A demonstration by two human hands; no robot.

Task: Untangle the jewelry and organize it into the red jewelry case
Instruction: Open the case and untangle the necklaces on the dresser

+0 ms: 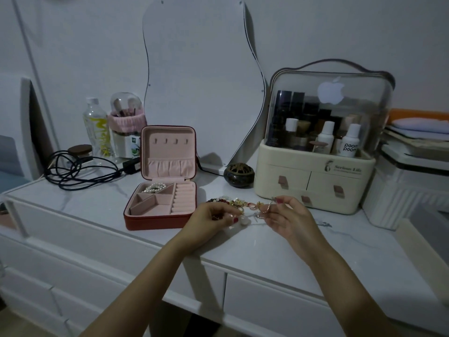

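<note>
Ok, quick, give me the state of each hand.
Left hand: closed, pinching part of the tangled jewelry.
Right hand: closed, pinching another piece of it.

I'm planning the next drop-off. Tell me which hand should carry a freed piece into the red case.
Left, probably. The left hand sits right beside the open red case, while the right hand pinches the tangled jewelry farther away.

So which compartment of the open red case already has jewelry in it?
The back-left triangular compartment of the red zip-up jewelry case: it holds a pearly beaded piece, while the other pink-lined sections look bare.
</note>
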